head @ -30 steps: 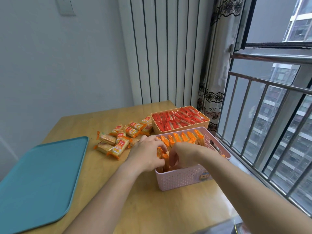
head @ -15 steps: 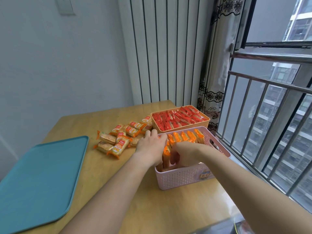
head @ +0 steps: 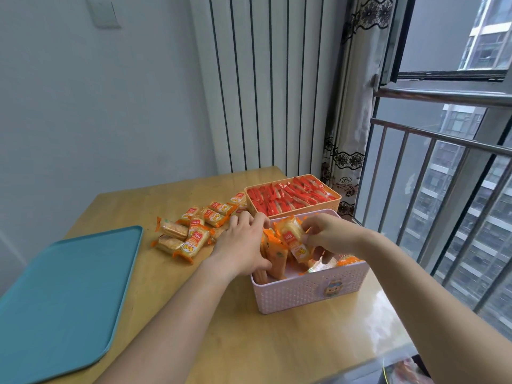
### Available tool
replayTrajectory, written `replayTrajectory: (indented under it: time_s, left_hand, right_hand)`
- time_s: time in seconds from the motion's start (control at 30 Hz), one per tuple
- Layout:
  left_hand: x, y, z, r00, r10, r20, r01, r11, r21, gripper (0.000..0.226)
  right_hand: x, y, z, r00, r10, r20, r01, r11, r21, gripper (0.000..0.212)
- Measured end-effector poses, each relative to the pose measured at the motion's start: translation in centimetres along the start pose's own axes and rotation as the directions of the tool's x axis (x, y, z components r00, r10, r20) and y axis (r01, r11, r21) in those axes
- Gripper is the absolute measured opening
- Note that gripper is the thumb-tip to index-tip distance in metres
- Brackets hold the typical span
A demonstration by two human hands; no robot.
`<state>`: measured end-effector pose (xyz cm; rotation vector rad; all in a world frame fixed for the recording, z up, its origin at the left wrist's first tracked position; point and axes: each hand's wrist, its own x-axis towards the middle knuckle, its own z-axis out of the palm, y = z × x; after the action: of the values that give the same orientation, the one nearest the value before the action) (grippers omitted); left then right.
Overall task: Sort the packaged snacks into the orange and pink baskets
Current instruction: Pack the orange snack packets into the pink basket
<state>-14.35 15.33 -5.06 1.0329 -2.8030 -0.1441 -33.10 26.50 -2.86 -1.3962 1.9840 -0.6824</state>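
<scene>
The pink basket [head: 310,293] stands at the table's right edge, with upright orange-wrapped snacks inside. My left hand [head: 243,245] lies over its left rim, fingers straight against the standing packets [head: 275,254]. My right hand [head: 325,235] pinches one orange snack packet [head: 295,238] tilted above the basket's middle. Behind stands the orange basket [head: 336,199], packed with red-wrapped snacks [head: 288,198]. A loose pile of orange snack packets [head: 194,228] lies on the table left of the baskets.
A teal tray [head: 61,295] covers the table's left part. The wooden table [head: 221,342] ends close to a window with a metal railing [head: 443,151] on the right. A striped radiator and a curtain stand behind.
My right hand has risen out of the pink basket with one orange packet tilted in its fingers. My left hand stays at the basket's left side against the standing packets.
</scene>
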Motion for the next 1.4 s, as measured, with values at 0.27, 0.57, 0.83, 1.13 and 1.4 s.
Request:
replayTrajectory:
  time_s: [0.27,0.57,0.83,1.13,1.4]
  left_hand:
    - [0.5,0.2,0.8,0.999,0.011,-0.044,-0.018,0.987,-0.162,0.062]
    - [0.3,0.6,1.3,0.994,0.028,-0.108,-0.033,0.999,-0.037,0.027]
    - [-0.3,-0.1,0.5,0.996,0.044,-0.076,-0.056,0.985,-0.163,0.057]
    - [-0.6,0.3,1.1,0.981,0.159,-0.115,-0.174,0.976,-0.133,0.045]
    - [0.0,1.5,1.4,0.982,0.107,-0.154,-0.104,0.994,0.029,0.032]
  right_hand:
    - [0.6,0.1,1.9,0.999,0.032,-0.043,-0.02,0.967,0.253,0.015]
    - [0.5,-0.6,3.3,0.981,-0.107,-0.163,0.106,0.994,-0.014,0.029]
    - [0.8,0.1,3.1,0.981,-0.135,-0.139,0.098,0.965,-0.243,0.027]
    - [1.8,-0.2,4.6,0.969,-0.149,-0.199,0.116,0.979,-0.171,0.04]
    - [0.2,1.7,0.3,0.876,-0.08,-0.476,0.062,0.997,-0.054,0.016]
